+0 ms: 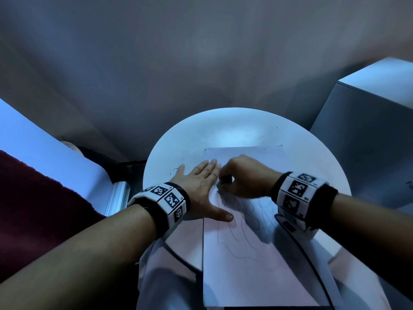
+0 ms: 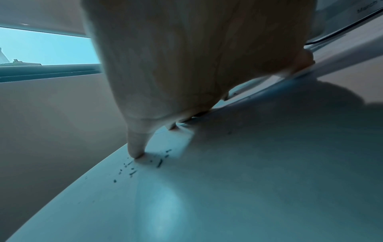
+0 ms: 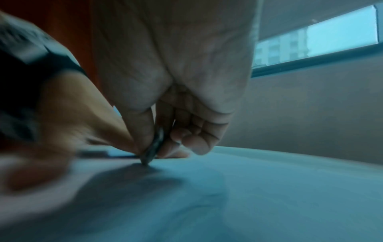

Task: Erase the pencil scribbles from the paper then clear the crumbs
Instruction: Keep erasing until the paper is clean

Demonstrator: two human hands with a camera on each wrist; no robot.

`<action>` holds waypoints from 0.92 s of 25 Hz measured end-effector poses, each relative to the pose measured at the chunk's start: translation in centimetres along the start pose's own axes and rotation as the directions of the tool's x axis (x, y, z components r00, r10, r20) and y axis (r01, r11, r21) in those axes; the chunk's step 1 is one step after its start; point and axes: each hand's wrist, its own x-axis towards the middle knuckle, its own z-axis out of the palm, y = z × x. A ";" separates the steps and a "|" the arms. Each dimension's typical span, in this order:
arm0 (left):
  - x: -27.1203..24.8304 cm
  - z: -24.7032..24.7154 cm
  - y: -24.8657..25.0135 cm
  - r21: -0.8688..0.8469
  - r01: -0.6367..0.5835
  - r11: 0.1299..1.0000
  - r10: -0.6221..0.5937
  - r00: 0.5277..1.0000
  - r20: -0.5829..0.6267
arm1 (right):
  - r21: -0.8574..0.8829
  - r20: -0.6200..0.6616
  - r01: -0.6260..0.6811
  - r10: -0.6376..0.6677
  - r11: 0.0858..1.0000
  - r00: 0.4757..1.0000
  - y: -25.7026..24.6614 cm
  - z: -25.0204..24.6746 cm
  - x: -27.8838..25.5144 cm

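Note:
A white sheet of paper (image 1: 245, 265) lies on the round white table (image 1: 178, 144), with pencil scribbles (image 1: 243, 220) across its middle. My left hand (image 1: 201, 184) lies flat with straight, spread fingers on the paper's left edge, pressing it down. My right hand (image 1: 243, 177) pinches a small dark eraser (image 1: 226, 179) between thumb and fingers, its tip on the paper just right of the left fingers. The right wrist view shows the eraser (image 3: 154, 147) edge-on, touching the sheet. Dark eraser crumbs (image 2: 143, 165) lie on the table by the left little finger (image 2: 136, 144).
A grey box (image 1: 368, 130) stands at the table's right. A dark red fabric (image 1: 40, 211) and a pale surface lie at the left. The paper's near end overhangs the table's front edge above my lap. A black cable (image 1: 308, 260) runs from the right wrist.

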 end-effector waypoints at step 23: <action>-0.1 -0.2 0.3 0.021 0.014 1.000 -0.015 1.000 0.019 | -0.005 0.140 0.048 -0.047 0.999 0.989 0.0 0.5 -1.9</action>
